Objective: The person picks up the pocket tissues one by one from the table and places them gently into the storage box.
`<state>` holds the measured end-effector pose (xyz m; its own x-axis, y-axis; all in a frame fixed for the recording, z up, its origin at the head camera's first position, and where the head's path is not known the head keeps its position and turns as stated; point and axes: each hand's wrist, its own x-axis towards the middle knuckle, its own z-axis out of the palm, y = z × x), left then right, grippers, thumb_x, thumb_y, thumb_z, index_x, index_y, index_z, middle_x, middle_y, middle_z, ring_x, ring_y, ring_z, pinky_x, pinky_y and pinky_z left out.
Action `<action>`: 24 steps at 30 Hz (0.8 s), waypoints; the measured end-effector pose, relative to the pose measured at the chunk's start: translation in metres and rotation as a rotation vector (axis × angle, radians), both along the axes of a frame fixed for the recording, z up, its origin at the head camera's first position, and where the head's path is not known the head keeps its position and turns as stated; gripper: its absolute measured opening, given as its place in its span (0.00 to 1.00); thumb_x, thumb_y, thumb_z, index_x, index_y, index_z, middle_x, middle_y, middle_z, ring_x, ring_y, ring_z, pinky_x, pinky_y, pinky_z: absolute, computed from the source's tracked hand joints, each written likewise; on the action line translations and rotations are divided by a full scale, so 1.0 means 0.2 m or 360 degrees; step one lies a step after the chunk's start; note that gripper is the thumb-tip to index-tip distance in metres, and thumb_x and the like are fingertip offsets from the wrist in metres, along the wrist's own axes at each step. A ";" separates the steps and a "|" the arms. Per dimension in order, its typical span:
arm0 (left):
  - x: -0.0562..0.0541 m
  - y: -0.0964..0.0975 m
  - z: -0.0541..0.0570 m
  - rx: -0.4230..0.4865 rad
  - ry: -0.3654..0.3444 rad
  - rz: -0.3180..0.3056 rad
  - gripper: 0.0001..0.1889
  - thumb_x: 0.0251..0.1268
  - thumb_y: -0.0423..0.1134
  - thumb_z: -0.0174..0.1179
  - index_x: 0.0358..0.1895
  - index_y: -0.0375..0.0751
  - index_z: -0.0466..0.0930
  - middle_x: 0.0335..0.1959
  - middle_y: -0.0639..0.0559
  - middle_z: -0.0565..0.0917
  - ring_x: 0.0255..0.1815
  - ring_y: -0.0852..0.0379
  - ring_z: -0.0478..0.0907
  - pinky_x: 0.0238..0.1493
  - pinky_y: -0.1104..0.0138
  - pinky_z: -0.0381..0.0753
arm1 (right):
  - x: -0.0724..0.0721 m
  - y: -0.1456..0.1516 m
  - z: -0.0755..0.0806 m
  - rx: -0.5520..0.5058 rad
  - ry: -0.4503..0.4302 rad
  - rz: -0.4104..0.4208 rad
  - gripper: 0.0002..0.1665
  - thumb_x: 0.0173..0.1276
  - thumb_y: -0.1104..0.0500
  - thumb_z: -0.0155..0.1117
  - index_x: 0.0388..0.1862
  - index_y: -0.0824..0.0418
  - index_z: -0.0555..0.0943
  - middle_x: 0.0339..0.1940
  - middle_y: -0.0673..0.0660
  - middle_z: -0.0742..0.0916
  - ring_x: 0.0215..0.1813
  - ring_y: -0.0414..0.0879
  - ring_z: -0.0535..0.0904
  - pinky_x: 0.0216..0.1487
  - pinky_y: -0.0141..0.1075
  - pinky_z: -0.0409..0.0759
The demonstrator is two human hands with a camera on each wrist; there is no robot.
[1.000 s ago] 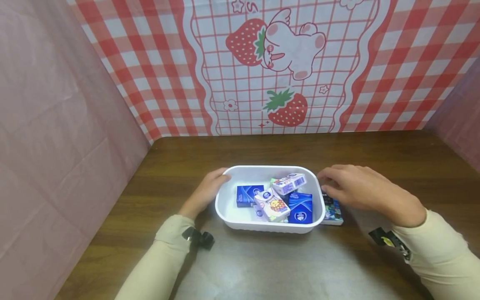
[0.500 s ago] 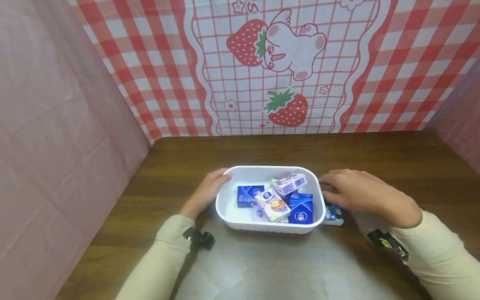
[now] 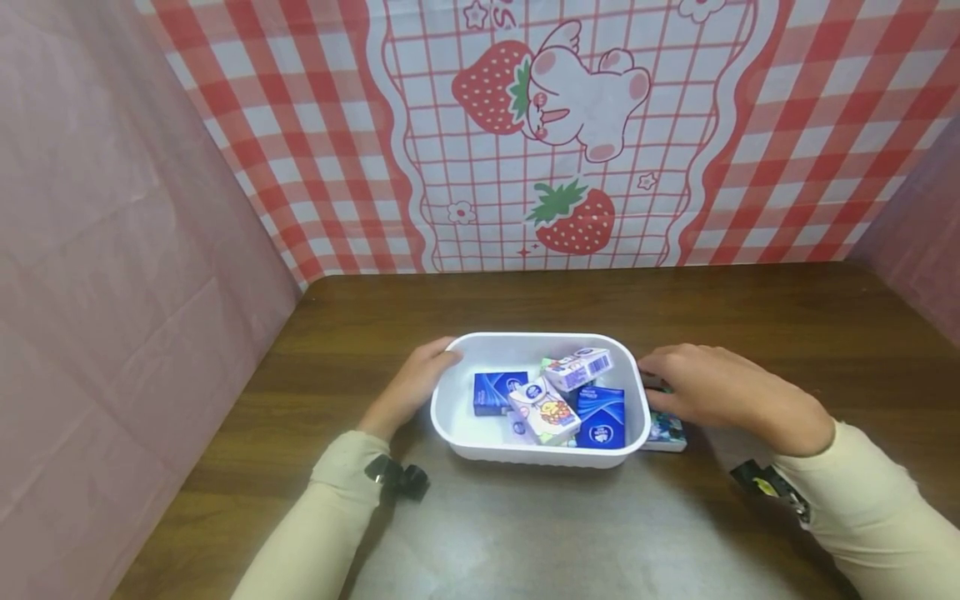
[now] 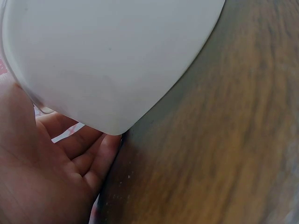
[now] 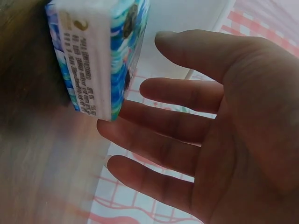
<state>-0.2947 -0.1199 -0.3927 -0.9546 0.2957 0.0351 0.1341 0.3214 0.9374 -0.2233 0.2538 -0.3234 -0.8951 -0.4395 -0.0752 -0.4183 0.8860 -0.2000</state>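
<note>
A white plastic basin (image 3: pixel 532 456) stands on the table with several tissue packs inside. Among them are two blue packs (image 3: pixel 603 427) and a white cartoon-printed pack (image 3: pixel 553 413), with another white pack (image 3: pixel 579 369) lying tilted behind it. At the basin's left end, my left hand (image 3: pixel 408 385) grips the rim, thumb on top; the left wrist view shows its fingers behind the wall. My right hand (image 3: pixel 712 387) hovers by the right end, fingers spread. A blue-green printed tissue pack (image 5: pixel 88 60) lies beside the basin, right at those fingertips and partly hidden by the hand.
The brown wooden table (image 3: pixel 360 325) runs back to a red checkered cloth (image 3: pixel 330 150) with strawberry prints. A pale pink cloth (image 3: pixel 135 292) hangs on the left. Both wrists wear small dark camera mounts (image 3: pixel 397 477).
My right hand has come down slightly toward me, over the far part of the loose tissue pack. The left hand and the basin have stayed in place.
</note>
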 end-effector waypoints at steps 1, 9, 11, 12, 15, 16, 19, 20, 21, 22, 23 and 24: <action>0.00 0.00 0.00 -0.0001 -0.0003 0.0000 0.19 0.77 0.42 0.50 0.63 0.38 0.78 0.49 0.43 0.85 0.43 0.50 0.84 0.44 0.60 0.84 | 0.00 0.00 0.00 0.0001 -0.0006 -0.0003 0.30 0.64 0.39 0.70 0.56 0.58 0.84 0.47 0.54 0.88 0.47 0.53 0.86 0.46 0.54 0.85; 0.00 0.00 0.00 -0.0006 -0.0007 -0.0001 0.19 0.77 0.42 0.49 0.64 0.39 0.77 0.49 0.43 0.85 0.43 0.50 0.84 0.44 0.59 0.84 | -0.01 -0.01 -0.02 0.0046 -0.0048 0.0013 0.30 0.63 0.39 0.71 0.54 0.59 0.85 0.43 0.53 0.88 0.42 0.50 0.86 0.42 0.52 0.86; 0.00 0.00 0.00 -0.0007 -0.0008 -0.0001 0.19 0.77 0.42 0.49 0.64 0.39 0.77 0.49 0.43 0.85 0.43 0.50 0.84 0.44 0.59 0.84 | -0.01 -0.01 -0.03 0.0057 -0.0048 0.0024 0.29 0.64 0.40 0.71 0.53 0.59 0.85 0.42 0.53 0.88 0.41 0.49 0.85 0.42 0.52 0.86; 0.00 0.00 0.00 -0.0007 -0.0011 -0.0001 0.19 0.77 0.42 0.49 0.64 0.39 0.77 0.49 0.43 0.85 0.43 0.50 0.84 0.44 0.59 0.84 | -0.01 -0.01 -0.03 0.0056 -0.0050 0.0025 0.28 0.64 0.40 0.71 0.53 0.59 0.85 0.42 0.53 0.88 0.41 0.49 0.85 0.41 0.52 0.86; 0.00 0.00 0.00 -0.0013 -0.0012 0.0002 0.19 0.77 0.42 0.50 0.64 0.39 0.78 0.49 0.43 0.84 0.43 0.50 0.84 0.44 0.59 0.84 | -0.01 -0.01 -0.03 0.0046 -0.0070 0.0020 0.28 0.64 0.40 0.71 0.53 0.59 0.85 0.40 0.51 0.88 0.39 0.47 0.85 0.41 0.51 0.86; 0.00 0.00 0.00 -0.0016 -0.0011 0.0003 0.19 0.77 0.43 0.50 0.63 0.39 0.78 0.49 0.43 0.84 0.43 0.50 0.84 0.43 0.59 0.84 | -0.02 -0.01 -0.03 0.0043 -0.0077 0.0019 0.28 0.64 0.40 0.71 0.53 0.59 0.85 0.40 0.51 0.88 0.39 0.46 0.85 0.41 0.51 0.86; 0.00 0.00 0.00 -0.0022 -0.0010 0.0004 0.19 0.78 0.43 0.50 0.63 0.39 0.78 0.49 0.43 0.85 0.43 0.50 0.84 0.43 0.60 0.84 | -0.02 -0.01 -0.02 0.0036 -0.0108 0.0015 0.28 0.64 0.40 0.71 0.52 0.59 0.85 0.38 0.49 0.88 0.36 0.43 0.83 0.40 0.50 0.86; 0.00 0.00 0.00 -0.0024 -0.0009 0.0003 0.19 0.78 0.43 0.50 0.63 0.39 0.78 0.49 0.43 0.85 0.43 0.50 0.84 0.44 0.60 0.84 | -0.02 -0.01 -0.02 0.0035 -0.0119 0.0013 0.28 0.64 0.40 0.70 0.52 0.59 0.85 0.37 0.49 0.87 0.35 0.43 0.83 0.40 0.49 0.86; 0.00 0.00 0.00 -0.0024 -0.0008 0.0001 0.19 0.78 0.43 0.50 0.63 0.39 0.78 0.49 0.43 0.85 0.43 0.50 0.84 0.44 0.59 0.84 | -0.02 -0.01 -0.02 0.0035 -0.0133 0.0010 0.28 0.64 0.40 0.70 0.52 0.59 0.85 0.36 0.48 0.87 0.35 0.42 0.82 0.40 0.49 0.86; 0.00 0.00 0.00 -0.0026 -0.0008 -0.0001 0.19 0.78 0.43 0.49 0.63 0.40 0.78 0.49 0.43 0.84 0.43 0.50 0.84 0.44 0.59 0.84 | -0.02 -0.01 -0.02 0.0032 -0.0148 0.0004 0.28 0.64 0.39 0.70 0.52 0.59 0.85 0.35 0.47 0.87 0.34 0.41 0.82 0.40 0.49 0.86; 0.00 0.00 0.00 -0.0027 -0.0008 -0.0004 0.19 0.78 0.43 0.49 0.63 0.40 0.78 0.49 0.43 0.84 0.43 0.50 0.84 0.44 0.59 0.84 | -0.01 -0.01 -0.02 0.0031 -0.0163 -0.0001 0.28 0.64 0.39 0.70 0.52 0.59 0.85 0.35 0.46 0.86 0.33 0.41 0.81 0.39 0.48 0.86; 0.00 0.00 0.00 -0.0027 -0.0008 -0.0006 0.19 0.78 0.43 0.49 0.63 0.40 0.78 0.49 0.43 0.84 0.44 0.50 0.84 0.44 0.59 0.84 | -0.01 -0.01 -0.01 0.0028 -0.0175 -0.0005 0.28 0.64 0.39 0.70 0.52 0.59 0.84 0.34 0.46 0.86 0.32 0.40 0.80 0.39 0.47 0.86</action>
<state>-0.2942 -0.1201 -0.3921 -0.9536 0.3001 0.0251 0.1305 0.3367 0.9325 -0.2260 0.2522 -0.3263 -0.8824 -0.4342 -0.1810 -0.3916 0.8912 -0.2288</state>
